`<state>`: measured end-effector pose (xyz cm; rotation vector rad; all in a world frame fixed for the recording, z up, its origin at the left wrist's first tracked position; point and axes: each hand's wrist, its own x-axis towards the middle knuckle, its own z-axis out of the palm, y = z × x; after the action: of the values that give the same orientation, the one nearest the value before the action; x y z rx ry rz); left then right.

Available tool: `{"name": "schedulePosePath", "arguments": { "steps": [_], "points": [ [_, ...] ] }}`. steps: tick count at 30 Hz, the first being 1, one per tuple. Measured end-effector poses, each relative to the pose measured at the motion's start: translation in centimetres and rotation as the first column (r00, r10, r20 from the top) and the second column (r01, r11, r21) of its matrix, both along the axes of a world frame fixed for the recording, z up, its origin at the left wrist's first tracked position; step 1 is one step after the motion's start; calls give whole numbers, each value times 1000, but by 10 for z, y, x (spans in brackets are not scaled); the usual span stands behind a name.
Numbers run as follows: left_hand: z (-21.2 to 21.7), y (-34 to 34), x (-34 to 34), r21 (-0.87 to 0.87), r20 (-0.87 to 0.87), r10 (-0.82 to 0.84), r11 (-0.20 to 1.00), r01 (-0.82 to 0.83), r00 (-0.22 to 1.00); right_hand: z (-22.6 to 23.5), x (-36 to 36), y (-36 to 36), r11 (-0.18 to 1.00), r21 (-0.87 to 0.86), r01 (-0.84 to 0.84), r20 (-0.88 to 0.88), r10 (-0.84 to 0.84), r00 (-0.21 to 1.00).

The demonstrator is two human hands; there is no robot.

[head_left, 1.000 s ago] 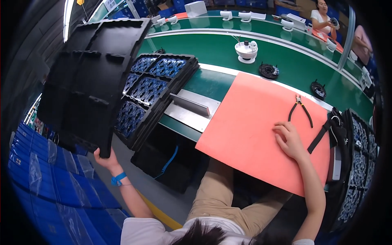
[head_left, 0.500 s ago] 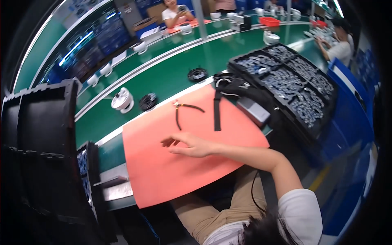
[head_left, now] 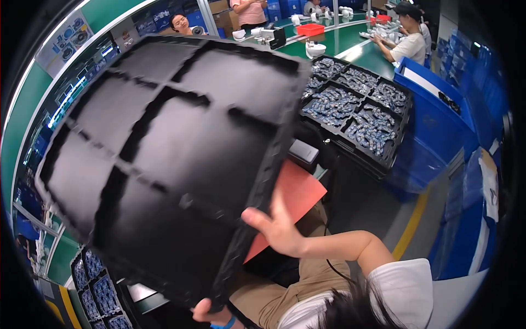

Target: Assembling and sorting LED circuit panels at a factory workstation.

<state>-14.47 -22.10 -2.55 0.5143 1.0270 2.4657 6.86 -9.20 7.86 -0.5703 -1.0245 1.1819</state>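
Observation:
A large black compartment tray (head_left: 148, 214), tilted up and divided into shallow empty pockets, fills the left and middle of the view. My left hand (head_left: 211, 312), with a blue band at its wrist, grips the tray's lower corner; only part of it shows. Against the tray's right edge lies my right hand (head_left: 279, 227), thumb on the near side and the other fingers mostly hidden behind the rim. Under the tray, a corner of the salmon-coloured mat (head_left: 301, 189) peeks out.
Another black tray (head_left: 386, 159) full of small bluish parts stands at the right, beside a blue bin (head_left: 433, 126). A filled tray (head_left: 112, 293) sits at the lower left. A grey box (head_left: 303, 152) lies near the mat. Co-workers (head_left: 411, 35) sit along the green bench.
The black tray has swung from standing at the left to over the mat, hiding the pliers and black strap. My right hand has moved right onto its edge. My left hand has come into view.

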Motion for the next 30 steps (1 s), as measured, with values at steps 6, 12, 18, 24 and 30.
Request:
{"name": "schedulePosePath", "arguments": {
  "steps": [6,12,18,24,30],
  "points": [
    [35,76,110,-296,-158,-856,517,803,492,1,124,17,907,-108,408,-180,-421,889],
    [47,126,132,-432,-450,-879,368,823,158,14,209,-1,726,-101,680,-84,-688,721],
    [25,154,99,-455,-854,-520,762,461,18,16,298,10,724,-150,673,-21,-683,730],
    [25,158,97,-431,-892,-378,876,216,-248,-4,355,32,764,-283,580,-24,-610,792],
    [29,155,96,-423,-895,-365,877,227,-257,-19,382,46,748,-299,592,39,-611,791]
  ]
}}
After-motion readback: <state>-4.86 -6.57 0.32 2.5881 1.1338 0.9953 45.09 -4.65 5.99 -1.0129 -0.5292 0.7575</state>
